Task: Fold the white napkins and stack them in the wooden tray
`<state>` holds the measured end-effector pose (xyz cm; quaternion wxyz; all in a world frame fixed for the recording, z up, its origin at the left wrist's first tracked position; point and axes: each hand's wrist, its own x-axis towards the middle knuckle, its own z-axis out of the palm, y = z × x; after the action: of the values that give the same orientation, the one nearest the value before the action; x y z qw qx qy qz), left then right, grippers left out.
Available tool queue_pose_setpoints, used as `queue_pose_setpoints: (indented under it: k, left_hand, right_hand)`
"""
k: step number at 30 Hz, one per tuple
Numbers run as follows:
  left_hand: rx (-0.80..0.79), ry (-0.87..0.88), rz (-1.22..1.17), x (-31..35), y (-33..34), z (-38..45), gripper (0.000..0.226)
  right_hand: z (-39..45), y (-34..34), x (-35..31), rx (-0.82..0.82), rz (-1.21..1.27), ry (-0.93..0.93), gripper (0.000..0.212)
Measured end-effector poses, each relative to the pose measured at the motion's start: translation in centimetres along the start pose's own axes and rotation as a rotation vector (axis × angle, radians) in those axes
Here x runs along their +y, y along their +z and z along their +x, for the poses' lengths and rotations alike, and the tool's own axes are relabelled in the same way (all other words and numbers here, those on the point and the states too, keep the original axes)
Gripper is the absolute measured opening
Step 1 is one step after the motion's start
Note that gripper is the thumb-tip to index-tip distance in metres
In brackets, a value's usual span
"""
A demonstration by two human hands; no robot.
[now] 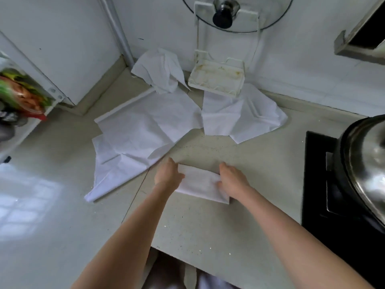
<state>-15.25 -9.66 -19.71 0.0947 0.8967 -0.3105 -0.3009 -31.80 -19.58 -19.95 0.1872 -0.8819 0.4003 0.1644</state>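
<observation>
On the pale speckled counter [208, 222], near its front edge: one folded napkin [201, 183], a narrow rectangle lying flat, long axis running from upper left down to lower right, far short end toward the left hand, near short end toward the right. Left hand [168, 176] on the napkin's left end, fingers curled over that edge, thumb resting on top of the cloth. Right hand [231, 177] on the right end, fingers bent down onto the fabric, pressing and gripping it; exact pinch not clear from this angle.

Left to right across the room: shelf [31, 113] at the far left edge with a bright snack bag [20, 92], white wall and a pipe [118, 36] in the corner, then three unfolded white napkins. One crumpled napkin [160, 71] against the wall, one large spread napkin [143, 130] lying open over a flat white board, one rumpled napkin [239, 117] partly under a white plastic rack [216, 78]. Glass pot lid [237, 13] held upright in that rack against the wall. Farther right, a black stove top [318, 184] carrying one steel pot [364, 163], well apart from the folded napkin.

Count: four napkins, one folded, three loose; two hands, both on the folded one.
</observation>
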Motion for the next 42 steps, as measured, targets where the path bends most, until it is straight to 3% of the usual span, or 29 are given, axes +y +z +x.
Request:
queue_pose_setpoints:
  k: [2,5,7,12,18,21,25,31,38,42]
  left_hand:
    - [0.005,-0.083,-0.053,0.2,0.5,-0.6,0.02]
    - [0.027,-0.155,-0.244,0.2,0.8,-1.9,0.021]
    - [0.096,-0.198,-0.438,-0.6,0.3,-3.3,0.015]
    - [0.409,-0.345,-0.751,-5.9,-0.8,-9.4,0.015]
    - [0.919,-0.622,-0.805,-15.2,-0.6,-23.1,0.013]
    - [1.12,-0.751,-0.884,-18.8,2.0,-32.0,0.014]
    - [1.382,-0.964,-0.911,-21.9,8.6,-48.5,0.019]
    - [1.628,-1.318,-0.858,-21.2,21.8,-73.9,0.014]
    - [1.711,-1.823,-0.929,-17.8,36.7,-93.7,0.024]
    - [1.791,-1.981,-1.071,-17.2,43.3,-100.8,0.025]
  right_hand:
    - [0.6,-0.6,0.7,-0.075,0.006,-0.037,0.009]
    - [1.2,-0.7,1.0,-0.056,0.062,-0.094,0.029]
    - [1.1,-1.2,0.2,-0.026,0.218,-0.104,0.028]
    - [1.0,-2.8,-6.3,-0.045,0.428,-0.28,0.031]
    - [-6.8,2.2,-18.8,-0.231,0.747,-0.525,0.029]
    - [-13.5,6.1,-23.7,-0.34,0.756,-0.696,0.044]
    - [-29.2,12.0,-28.2,-0.464,0.62,-0.996,0.023]
    - [-54.2,22.8,-26.9,-0.605,0.357,-1.431,0.019]
    - [-76.9,32.1,-20.6,-0.919,0.126,-1.577,0.006]
    - [-86.4,37.8,-19.2,-1.017,-0.024,-1.578,0.01]
